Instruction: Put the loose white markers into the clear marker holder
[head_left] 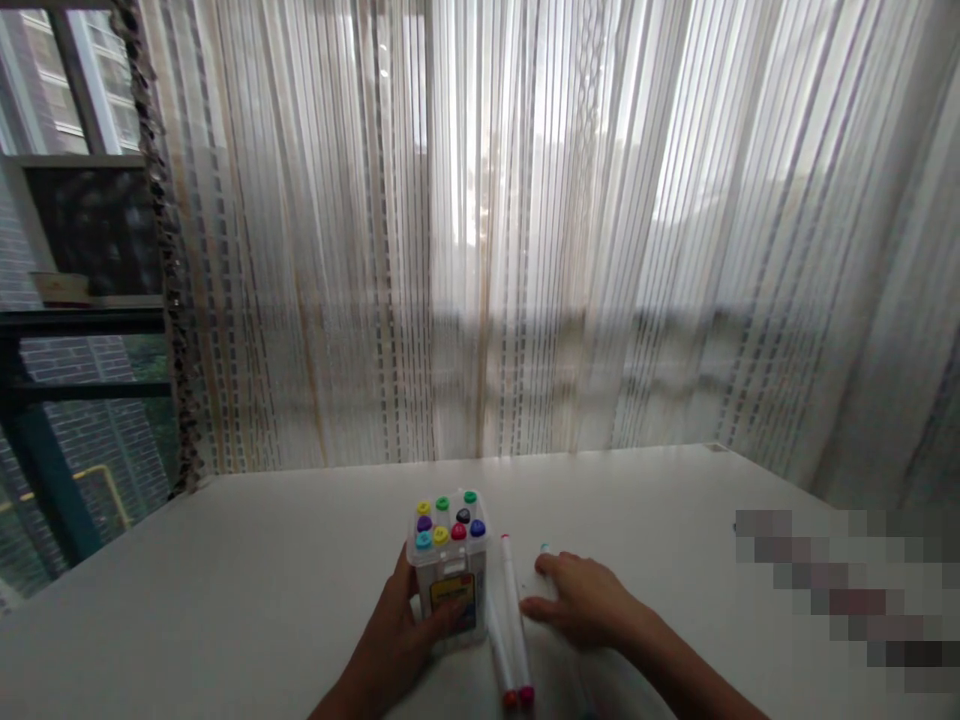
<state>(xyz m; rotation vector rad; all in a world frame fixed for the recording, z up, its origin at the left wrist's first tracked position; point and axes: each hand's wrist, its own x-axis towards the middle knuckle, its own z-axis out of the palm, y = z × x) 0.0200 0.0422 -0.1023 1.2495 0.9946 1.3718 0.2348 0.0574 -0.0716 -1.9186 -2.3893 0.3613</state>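
Observation:
My left hand (409, 630) is wrapped round a clear plastic marker case (451, 562), its thumb across the front label. Several markers stand upright in the case, their round ends yellow, green, purple, black, red, blue and light blue. On the table right of the case lie two white markers, one with a pink end (514, 620) and one with an orange-red end (500, 650). My right hand (581, 597) is over another white marker with a teal end (545, 549), thumb and fingers closed about it. The palm hides most of that marker's barrel.
The white table (300, 560) spreads out under both hands. Behind its far edge hangs a sheer striped curtain (480, 250) before a window. A pixelated patch (847, 600) covers the right side of the view, so what lies there cannot be made out.

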